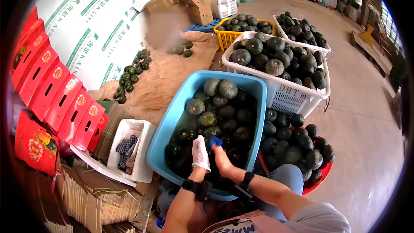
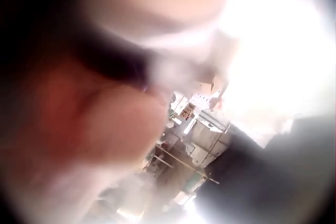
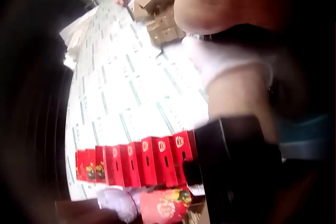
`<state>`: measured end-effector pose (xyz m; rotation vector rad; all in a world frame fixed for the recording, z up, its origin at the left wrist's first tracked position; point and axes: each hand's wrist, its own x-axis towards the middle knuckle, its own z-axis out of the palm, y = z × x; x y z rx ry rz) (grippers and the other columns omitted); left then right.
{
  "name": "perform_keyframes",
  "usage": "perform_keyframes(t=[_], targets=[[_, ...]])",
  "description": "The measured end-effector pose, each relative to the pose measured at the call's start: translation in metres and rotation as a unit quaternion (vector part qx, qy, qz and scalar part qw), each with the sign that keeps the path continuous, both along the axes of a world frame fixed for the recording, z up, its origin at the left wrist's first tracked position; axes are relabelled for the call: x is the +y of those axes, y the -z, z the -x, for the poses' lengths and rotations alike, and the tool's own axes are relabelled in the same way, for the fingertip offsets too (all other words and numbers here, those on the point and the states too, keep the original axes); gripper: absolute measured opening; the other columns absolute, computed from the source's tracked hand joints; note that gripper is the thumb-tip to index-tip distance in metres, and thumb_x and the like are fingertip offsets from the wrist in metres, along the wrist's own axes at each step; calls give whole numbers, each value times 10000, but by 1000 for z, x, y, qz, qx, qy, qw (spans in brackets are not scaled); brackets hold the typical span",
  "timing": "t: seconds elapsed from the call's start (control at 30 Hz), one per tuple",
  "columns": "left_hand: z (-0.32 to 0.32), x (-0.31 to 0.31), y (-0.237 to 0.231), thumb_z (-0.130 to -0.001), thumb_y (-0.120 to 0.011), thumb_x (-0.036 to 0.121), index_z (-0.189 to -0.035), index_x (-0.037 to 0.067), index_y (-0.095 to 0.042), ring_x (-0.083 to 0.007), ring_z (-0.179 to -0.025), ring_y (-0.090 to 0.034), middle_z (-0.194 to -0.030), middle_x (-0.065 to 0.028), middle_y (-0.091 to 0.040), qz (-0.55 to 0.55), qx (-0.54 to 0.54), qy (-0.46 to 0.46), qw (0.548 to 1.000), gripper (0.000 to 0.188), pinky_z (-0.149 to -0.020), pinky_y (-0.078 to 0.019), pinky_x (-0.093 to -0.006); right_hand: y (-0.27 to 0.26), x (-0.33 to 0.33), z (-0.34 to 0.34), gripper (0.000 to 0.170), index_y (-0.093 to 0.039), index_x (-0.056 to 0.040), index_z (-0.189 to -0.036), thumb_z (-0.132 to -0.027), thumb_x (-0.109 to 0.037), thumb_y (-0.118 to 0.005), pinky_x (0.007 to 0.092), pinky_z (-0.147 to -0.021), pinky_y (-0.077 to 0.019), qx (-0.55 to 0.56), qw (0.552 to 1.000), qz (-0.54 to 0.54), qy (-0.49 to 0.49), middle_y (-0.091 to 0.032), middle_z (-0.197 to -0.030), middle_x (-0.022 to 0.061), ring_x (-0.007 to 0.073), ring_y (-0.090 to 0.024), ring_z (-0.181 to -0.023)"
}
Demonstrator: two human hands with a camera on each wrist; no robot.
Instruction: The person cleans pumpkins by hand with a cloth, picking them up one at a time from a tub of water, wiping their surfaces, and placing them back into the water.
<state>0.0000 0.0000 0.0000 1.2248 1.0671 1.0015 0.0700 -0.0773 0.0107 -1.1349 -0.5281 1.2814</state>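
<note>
standing in a slanted row at the far left, red boxes (image 1: 56, 92) carry round pale emblems on their sides. flat cardboard (image 1: 77, 198) is stacked below them, and a white bin (image 1: 145, 164) just to the right holds a checked cloth (image 1: 125, 149). farther back, loose squashes (image 1: 131, 75) lie along the left edge of a tan sheet (image 1: 148, 90).

next comes a blue tub (image 1: 170, 116) with dark green squashes (image 1: 227, 89) spread across it, several paler ones near its far edge. over the tub's near half, left of its middle, is the left hand (image 1: 200, 153) in a white glove, fingers pointing toward the far edge; i cannot tell how far they are bent or whether they have hold of a squash. close beside it, the bare right hand (image 1: 223, 162) pinches a blue cloth (image 1: 215, 141) at the tips of its fingers, above the squashes. the left wrist view is too blurred to settle the grip.

beyond the tub's far right corner are a yellow crate (image 1: 226, 41) and a white crate (image 1: 280, 95), both heaped with squashes. a piled red basin (image 1: 326, 172) sits by the tub's right edge.
</note>
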Motion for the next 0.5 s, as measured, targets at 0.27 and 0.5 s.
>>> perform_keyframes(t=[0.27,0.5], targets=[[-16,-27,-23,-893,-653,323,-1002,8,-597,-143,-883,-575,-940,-35,-605,-75,-78,74,991,339,-816,-479,-297,-8,4,-14,399,-610,-99,-1164,-861,-348,-683,318,-877,-468,27,995,-31,90,-617,-1120,70,172,-596,-977],[-10,-42,-48,-578,-868,189,-1338,94,-289,-211,-1037,-506,-1126,-127,-493,-130,-15,192,973,960,-893,-460,-373,-26,2,-61,297,-656,-89,-982,-889,-352,-551,357,-818,-499,363,930,44,-34,-678,-946,59,224,-628,-874]])
